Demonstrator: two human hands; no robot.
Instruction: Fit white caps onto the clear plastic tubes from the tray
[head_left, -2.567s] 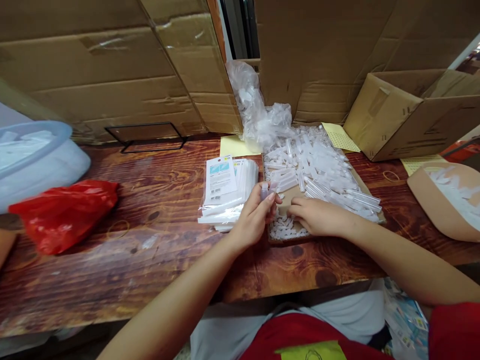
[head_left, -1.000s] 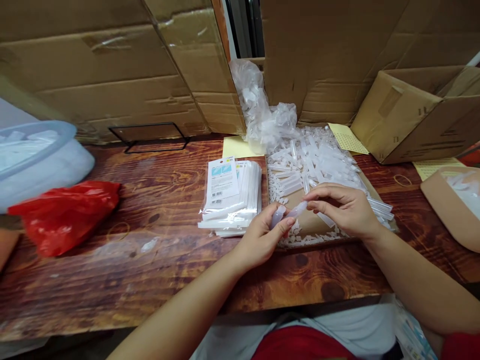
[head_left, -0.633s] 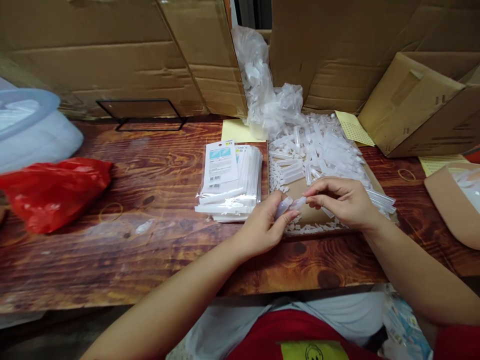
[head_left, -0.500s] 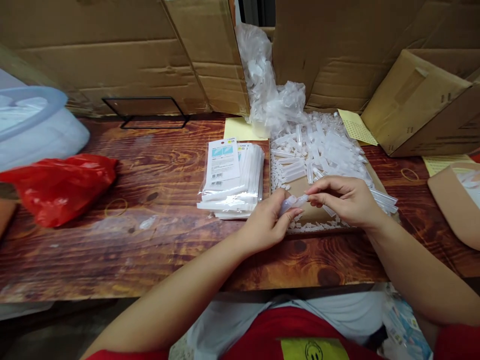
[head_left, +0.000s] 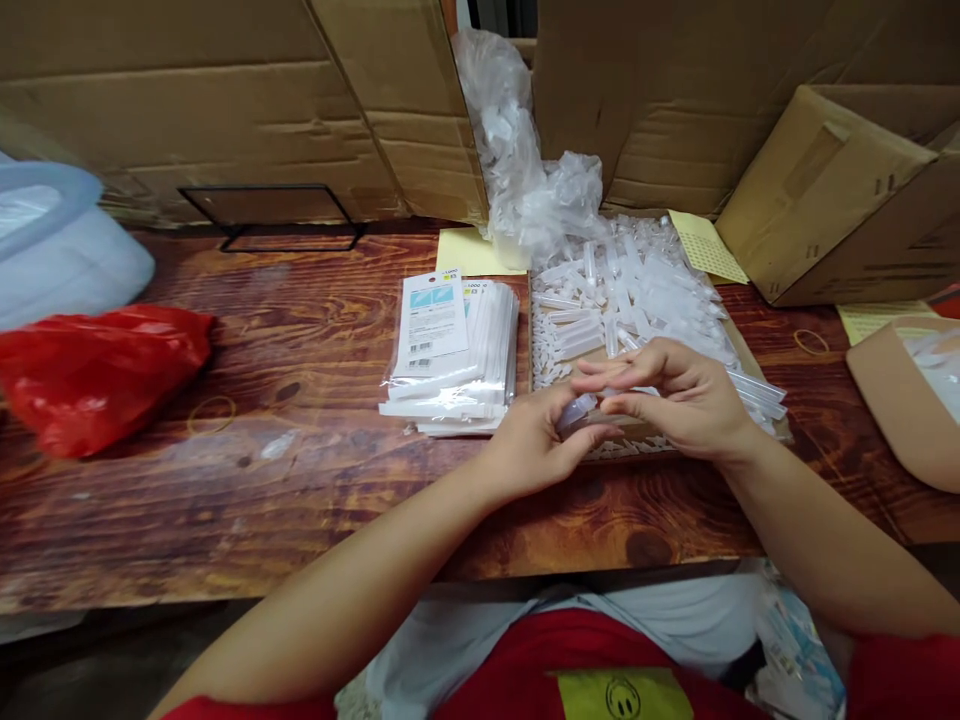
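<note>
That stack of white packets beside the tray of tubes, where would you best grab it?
Probably by its long sides, coming from above. The packet stack lies flat on the table and is fanned, so pinching across its width, one side to the other, would likely hold the layers together. Its left side is free; the right lies close to the tray, so fingers have less room there.

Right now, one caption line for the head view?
Both hands, left hand and right hand, hold a small clear tube over a cardboard tray of tubes.

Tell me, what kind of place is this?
Probably a small packing workshop: cardboard boxes line the wall, a tray holds clear plastic tubes, and bagged packets are stacked on a wooden table.
</note>
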